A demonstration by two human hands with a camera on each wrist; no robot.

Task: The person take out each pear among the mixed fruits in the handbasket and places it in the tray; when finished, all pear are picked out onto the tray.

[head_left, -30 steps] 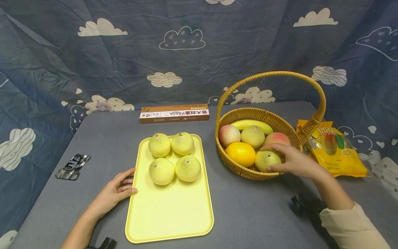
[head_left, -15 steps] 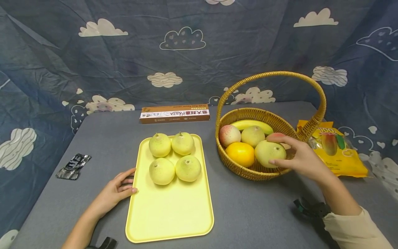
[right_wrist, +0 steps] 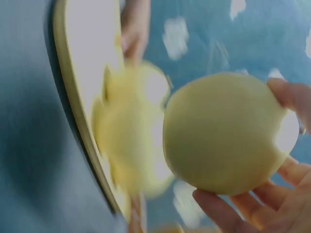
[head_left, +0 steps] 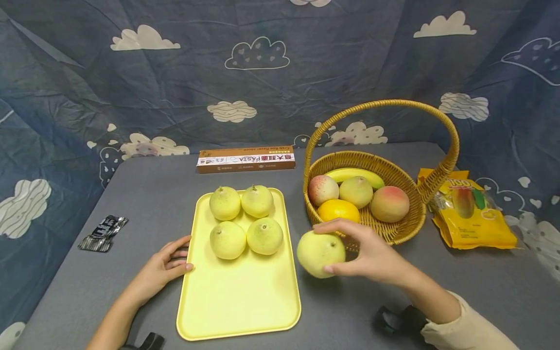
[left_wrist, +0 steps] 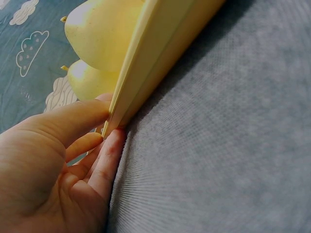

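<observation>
In the head view my right hand (head_left: 367,253) holds a round pale yellow-green fruit (head_left: 318,253) with a small stem scar, between thumb and fingers. The fruit is held in front of the wicker basket (head_left: 413,228), beside the right rim of a yellow tray (head_left: 245,301). Several similar pale yellow-green fruits (head_left: 264,236) stand grouped at the tray's far end. My left hand (head_left: 159,270) is at the tray's left rim. The left wrist view shows its thumb on the rim (left_wrist: 129,87) and its fingers against the outside below.
Inside the basket are a yellow lemon-like fruit (head_left: 339,211), peaches (head_left: 390,204), a greenish round fruit (head_left: 356,192) and a banana (head_left: 355,176). A pasta box (head_left: 246,159) lies behind the tray, yellow snack bags (head_left: 474,218) at right, a black wrapper (head_left: 103,234) at left.
My right hand has lifted the pale yellow-green fruit out of the basket and carried it left toward the tray, uncovering a peach. My left hand stays at the tray's rim.
</observation>
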